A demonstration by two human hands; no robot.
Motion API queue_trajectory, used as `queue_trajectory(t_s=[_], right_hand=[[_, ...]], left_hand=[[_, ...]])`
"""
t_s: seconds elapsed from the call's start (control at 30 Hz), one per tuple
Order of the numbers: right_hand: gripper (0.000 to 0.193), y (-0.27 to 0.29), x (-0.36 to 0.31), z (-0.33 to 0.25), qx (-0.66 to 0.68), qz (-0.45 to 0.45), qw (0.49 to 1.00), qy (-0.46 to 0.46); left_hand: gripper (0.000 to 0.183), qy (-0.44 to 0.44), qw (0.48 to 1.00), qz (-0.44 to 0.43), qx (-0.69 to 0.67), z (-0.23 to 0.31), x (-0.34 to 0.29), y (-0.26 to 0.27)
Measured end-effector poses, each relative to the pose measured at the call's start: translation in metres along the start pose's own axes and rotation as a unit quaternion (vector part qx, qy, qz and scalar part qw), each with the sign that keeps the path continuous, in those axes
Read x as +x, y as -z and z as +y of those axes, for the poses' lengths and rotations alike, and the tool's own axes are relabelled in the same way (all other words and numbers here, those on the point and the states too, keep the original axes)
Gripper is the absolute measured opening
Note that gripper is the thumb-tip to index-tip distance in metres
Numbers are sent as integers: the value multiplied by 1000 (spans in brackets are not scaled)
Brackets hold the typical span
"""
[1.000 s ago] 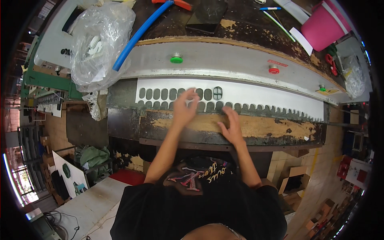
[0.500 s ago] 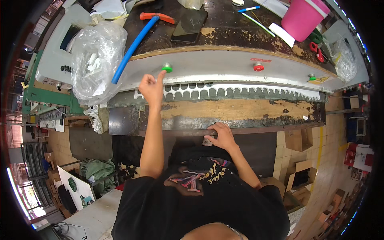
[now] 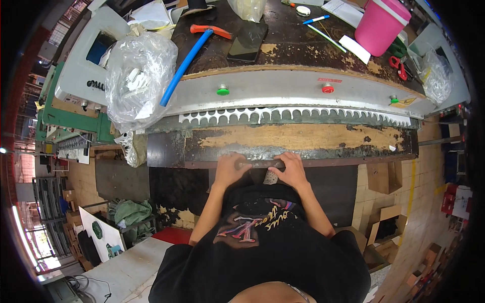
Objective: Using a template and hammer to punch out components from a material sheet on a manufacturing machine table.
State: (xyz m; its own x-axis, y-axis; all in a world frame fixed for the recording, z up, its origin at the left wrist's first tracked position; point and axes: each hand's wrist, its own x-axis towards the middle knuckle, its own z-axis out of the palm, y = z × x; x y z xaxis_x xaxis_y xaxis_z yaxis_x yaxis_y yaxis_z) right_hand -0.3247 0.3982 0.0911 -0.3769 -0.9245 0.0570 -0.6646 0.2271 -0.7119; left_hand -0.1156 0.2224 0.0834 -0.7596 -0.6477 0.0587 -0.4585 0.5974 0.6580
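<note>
Both my hands are at the front edge of the worn wooden bench ledge [image 3: 303, 136], a short distance apart. My left hand [image 3: 231, 169] has its fingers bent over the edge, thumb pointing inward. My right hand [image 3: 291, 170] holds the same edge in a mirrored way, with its thumb toward the left one. Beyond them, a white strip with a row of scalloped cut-outs [image 3: 260, 117] lies along the machine's gap. Above the strip, the grey beam [image 3: 273, 83] carries a green button [image 3: 223, 90] and a red button [image 3: 327, 89].
On the machine top lie a blue-handled hammer [image 3: 187, 68], a dark phone [image 3: 247, 43], a pen [image 3: 316, 19], a pink container [image 3: 381, 28] and red-handled scissors [image 3: 400, 67]. A clear plastic bag [image 3: 139, 83] hangs at the left. Cardboard boxes [image 3: 386, 224] stand on the floor at right.
My left hand has come down from beside the green button to the bench's front edge. My right hand has shifted slightly right along that edge. The view has shifted a little.
</note>
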Motion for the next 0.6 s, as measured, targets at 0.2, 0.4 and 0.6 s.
queue_trajectory(t_s=[0.2,0.4,0.6], right_hand=[[41,-10,-17,8,-66,10,998,-5],[40,-24,-19,11,-63,-2,998,-14],[38,-20,-25,16,-63,-46,997,-14]], left_hand=[[40,-4,999,-24,38,1,-13,-1],[42,9,999,23,29,-13,-25,-16],[37,-32,998,21,49,-11,-34,-12]])
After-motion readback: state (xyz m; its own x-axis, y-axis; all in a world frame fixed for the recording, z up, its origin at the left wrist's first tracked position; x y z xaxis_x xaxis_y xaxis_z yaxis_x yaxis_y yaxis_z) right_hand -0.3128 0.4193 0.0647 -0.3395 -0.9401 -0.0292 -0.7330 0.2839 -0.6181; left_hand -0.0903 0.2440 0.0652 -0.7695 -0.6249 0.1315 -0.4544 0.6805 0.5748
